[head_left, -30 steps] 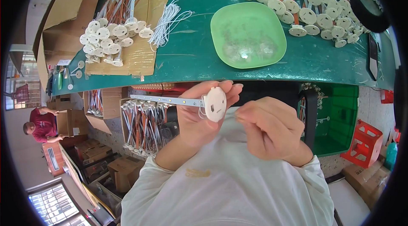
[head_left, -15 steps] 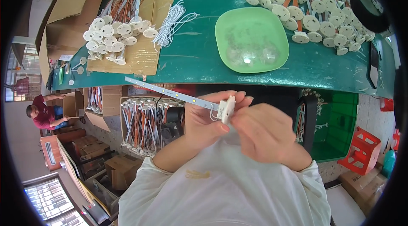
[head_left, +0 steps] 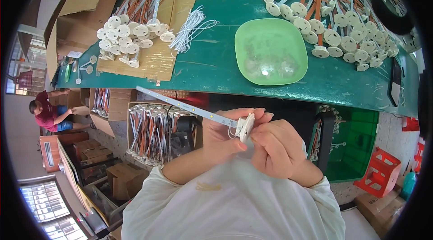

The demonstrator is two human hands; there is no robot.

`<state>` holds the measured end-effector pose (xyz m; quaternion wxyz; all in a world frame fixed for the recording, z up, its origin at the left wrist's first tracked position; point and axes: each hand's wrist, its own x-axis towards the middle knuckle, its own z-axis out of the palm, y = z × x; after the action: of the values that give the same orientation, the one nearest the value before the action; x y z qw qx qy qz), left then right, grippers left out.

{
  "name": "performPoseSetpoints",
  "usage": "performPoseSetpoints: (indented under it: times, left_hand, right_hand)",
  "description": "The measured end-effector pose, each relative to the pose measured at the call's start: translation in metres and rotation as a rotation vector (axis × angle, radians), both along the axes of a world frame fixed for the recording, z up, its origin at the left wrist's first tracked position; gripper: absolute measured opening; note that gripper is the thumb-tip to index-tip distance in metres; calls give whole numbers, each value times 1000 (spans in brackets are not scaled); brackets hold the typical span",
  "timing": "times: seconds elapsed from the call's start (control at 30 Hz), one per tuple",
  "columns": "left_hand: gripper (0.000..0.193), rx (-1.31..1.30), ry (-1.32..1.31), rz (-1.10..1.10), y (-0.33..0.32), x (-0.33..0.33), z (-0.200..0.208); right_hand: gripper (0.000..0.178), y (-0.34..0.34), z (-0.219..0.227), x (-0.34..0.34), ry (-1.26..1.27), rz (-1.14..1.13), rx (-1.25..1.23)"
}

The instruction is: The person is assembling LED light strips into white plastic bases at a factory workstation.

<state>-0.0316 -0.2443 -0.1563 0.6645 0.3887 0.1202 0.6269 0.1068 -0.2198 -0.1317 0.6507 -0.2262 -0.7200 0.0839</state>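
My left hand (head_left: 217, 137) is closed round the white round end cap (head_left: 245, 126) of an LED light strip (head_left: 182, 106). The strip, a narrow silvery bar with small yellow LEDs, slants up and left toward the table edge. A thin white wire loops out beside the cap. My right hand (head_left: 280, 146) is closed, its thumb and fingertips pinched against the cap's right side; whatever lies between them is hidden. Beyond my hands, a light green square dish (head_left: 270, 28) on the green table (head_left: 205, 66) holds small shiny bits too small to name.
Strips with white round caps lie heaped on cardboard (head_left: 158, 66) at left and in a pile (head_left: 347, 41) at right. White wires (head_left: 191, 30) lie between cardboard and dish. Below are a box of strips (head_left: 151, 127), a green crate (head_left: 356, 145) and a red stool (head_left: 380, 172). Someone (head_left: 47, 109) sits far left.
The view has shifted slightly, so the table's things sit a little lower and farther right. My right hand has turned a little at the cap; my left hand keeps its hold.
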Motion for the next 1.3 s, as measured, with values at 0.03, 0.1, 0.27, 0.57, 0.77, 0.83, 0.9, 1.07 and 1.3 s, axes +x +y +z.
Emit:
performPoseSetpoints:
  times: [0.03, 0.1, 0.27, 0.57, 0.77, 0.83, 0.9, 1.07, 1.3]
  left_hand:
    - [68, 0, 0, 8, 0, 1, -1]
    - [66, -7, 24, 41, -2, 0, 0]
    - [49, -31, 228, 38, 7, 5, 13]
    - [50, -77, -1, 80, -1, 9, 13]
    - [39, 193, 453, 271, 15, -18, 31]
    - [37, 159, 427, 194, 17, -20, 32]
    - [36, 221, 496, 225, 18, -24, 31]
    - [37, 286, 623, 179, 15, -32, 34]
    - [35, 235, 546, 243, 13, -33, 34]
  right_hand:
    - [25, 0, -1, -1, -12, -25, 32]
    - [24, 0, -2, -2, -14, -17, 26]
    - [9, -7, 12, 19, -307, 2, -128]
    - [12, -9, 8, 19, -317, -43, -80]
    - [19, 4, -11, 30, -185, 96, -216]
    - [20, 7, -12, 41, -230, 131, -233]
    - [23, 11, -8, 44, -287, 186, -239]
    - [25, 14, -11, 49, -301, 243, -180]
    - [25, 12, -20, 49, -292, 172, -196]
